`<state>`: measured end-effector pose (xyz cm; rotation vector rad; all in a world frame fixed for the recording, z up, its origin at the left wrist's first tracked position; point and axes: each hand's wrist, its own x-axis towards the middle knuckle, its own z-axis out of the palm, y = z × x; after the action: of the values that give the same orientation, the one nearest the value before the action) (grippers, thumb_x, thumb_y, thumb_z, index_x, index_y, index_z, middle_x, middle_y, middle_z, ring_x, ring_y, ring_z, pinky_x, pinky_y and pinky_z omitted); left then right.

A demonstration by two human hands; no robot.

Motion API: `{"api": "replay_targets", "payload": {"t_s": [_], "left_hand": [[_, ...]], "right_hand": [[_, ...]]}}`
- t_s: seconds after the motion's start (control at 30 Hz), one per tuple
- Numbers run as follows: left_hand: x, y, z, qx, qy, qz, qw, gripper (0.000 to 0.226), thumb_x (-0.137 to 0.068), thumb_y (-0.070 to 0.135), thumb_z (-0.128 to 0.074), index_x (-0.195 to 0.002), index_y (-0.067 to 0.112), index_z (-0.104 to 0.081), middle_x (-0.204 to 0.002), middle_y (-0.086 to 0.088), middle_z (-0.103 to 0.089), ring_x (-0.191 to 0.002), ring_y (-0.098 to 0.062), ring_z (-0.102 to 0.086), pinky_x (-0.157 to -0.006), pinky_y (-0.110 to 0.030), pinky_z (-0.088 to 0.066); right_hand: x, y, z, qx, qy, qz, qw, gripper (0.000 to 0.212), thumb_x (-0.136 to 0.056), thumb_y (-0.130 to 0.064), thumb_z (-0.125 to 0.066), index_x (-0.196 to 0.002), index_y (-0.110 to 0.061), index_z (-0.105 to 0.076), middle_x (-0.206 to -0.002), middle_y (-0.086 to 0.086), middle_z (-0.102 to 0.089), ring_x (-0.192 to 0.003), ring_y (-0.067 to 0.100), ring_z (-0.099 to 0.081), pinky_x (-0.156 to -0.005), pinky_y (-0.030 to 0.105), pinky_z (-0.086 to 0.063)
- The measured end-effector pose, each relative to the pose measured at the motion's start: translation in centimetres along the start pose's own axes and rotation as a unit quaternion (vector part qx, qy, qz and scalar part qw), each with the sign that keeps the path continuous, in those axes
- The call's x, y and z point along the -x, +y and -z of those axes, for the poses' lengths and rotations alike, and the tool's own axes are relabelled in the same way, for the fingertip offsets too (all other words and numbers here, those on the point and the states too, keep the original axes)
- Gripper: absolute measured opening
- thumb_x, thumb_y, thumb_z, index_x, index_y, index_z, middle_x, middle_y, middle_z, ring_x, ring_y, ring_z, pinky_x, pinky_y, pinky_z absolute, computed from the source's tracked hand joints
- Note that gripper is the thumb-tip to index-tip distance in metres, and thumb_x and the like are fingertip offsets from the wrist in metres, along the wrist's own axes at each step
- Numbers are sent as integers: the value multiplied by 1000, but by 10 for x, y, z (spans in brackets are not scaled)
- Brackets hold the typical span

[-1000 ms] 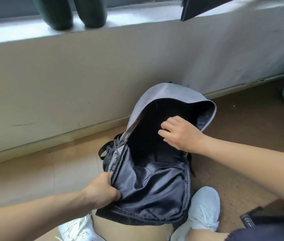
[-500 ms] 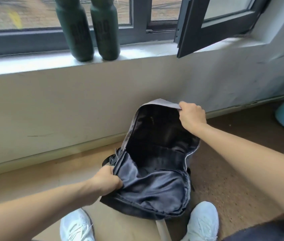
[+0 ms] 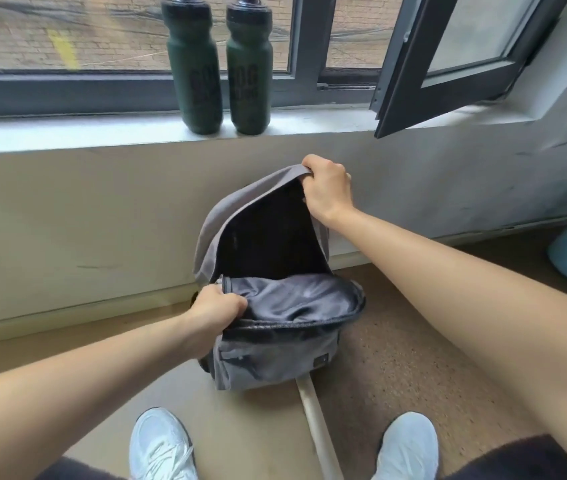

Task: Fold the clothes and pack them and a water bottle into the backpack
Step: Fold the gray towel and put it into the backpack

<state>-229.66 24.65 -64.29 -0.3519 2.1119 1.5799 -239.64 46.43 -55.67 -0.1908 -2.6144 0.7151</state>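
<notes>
Grey fabric backpack [image 3: 268,362] held open on the floor [image 3: 400,358]
Right hand [image 3: 327,188] has left the interior to grip the top flap; left hand [image 3: 216,308] grips the front rim: seemingly ready for loading.

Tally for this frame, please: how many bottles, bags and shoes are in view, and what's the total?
Green water bottles: 2
Grey backpack: 1
White shoes: 2
Total: 5
</notes>
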Motion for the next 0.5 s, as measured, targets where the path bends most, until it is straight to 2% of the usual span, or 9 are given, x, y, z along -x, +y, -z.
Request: {"api": "replay_targets", "payload": {"t_s": [0.07,0.13,0.2,0.23,0.3,0.37,0.43,0.47,0.5], "left_hand": [[-15,3,7,36,28,-8,999,12,-62,5,-56,-59,15,-51,-57,-2,-54,-59,-23,-52,-58,-26,-42],[-28,9,14,65,58,-10,996,11,-68,6,-60,-67,14,-53,-69,-7,-57,-64,-25,-56,-64,-31,-48],[-39,15,22,110,51,6,993,6,-80,12,-65,-83,11,-60,-82,-10,-63,-73,-25,-64,-75,-38,-56],[-43,19,25,143,21,21,989,13,-87,22,-65,-94,11,-62,-90,-10,-68,-80,-26,-70,-80,-40,-58],[-49,26,28,165,-32,35,985,46,-87,50,-60,-118,16,-63,-111,-9,-74,-99,-30,-73,-81,-42,-56],[-47,32,22,105,-36,34,993,68,-82,69,-58,-129,20,-59,-120,-11,-71,-105,-33,-71,-84,-44,-56],[-34,35,8,-56,-56,52,996,67,-89,72,-54,-127,17,-55,-117,-15,-71,-101,-33,-72,-90,-43,-57],[-26,38,0,-169,-93,81,978,68,-91,73,-52,-123,13,-54,-113,-17,-73,-97,-33,-73,-89,-41,-59],[-15,43,-9,-279,-144,118,942,75,-92,74,-50,-121,6,-57,-107,-20,-75,-91,-32,-75,-85,-39,-61]], "right_hand": [[-4,-5,-11,-17,-60,17,998,17,-97,-14,-47,-101,-13,-64,-97,10,-70,-92,34,-59,-74,38,-45],[-2,-6,-23,-26,-139,38,989,20,-97,-21,-55,-115,-16,-64,-111,8,-71,-104,32,-62,-85,37,-47],[6,-1,-31,-21,-207,57,976,42,-95,-23,-62,-136,-17,-55,-130,7,-65,-120,31,-59,-97,35,-45],[11,2,-33,-18,-229,64,971,56,-95,-24,-64,-147,-17,-46,-143,7,-57,-131,30,-53,-106,35,-43],[23,8,-32,-13,-250,75,965,74,-97,-25,-64,-160,-18,-25,-163,3,-33,-147,27,-37,-119,41,-33],[34,15,-25,-1,-247,89,965,78,-99,-26,-62,-162,-21,-15,-169,-1,-17,-150,29,-31,-121,43,-31],[47,23,-13,18,-241,101,965,80,-99,-27,-62,-162,-22,-14,-169,-4,-13,-145,31,-37,-117,42,-35],[53,27,-5,27,-237,104,966,80,-98,-28,-63,-162,-21,-15,-168,-4,-14,-142,32,-42,-114,41,-38],[58,32,5,35,-233,106,966,80,-98,-28,-64,-161,-20,-16,-166,-3,-16,-138,32,-46,-111,42,-41]]}}
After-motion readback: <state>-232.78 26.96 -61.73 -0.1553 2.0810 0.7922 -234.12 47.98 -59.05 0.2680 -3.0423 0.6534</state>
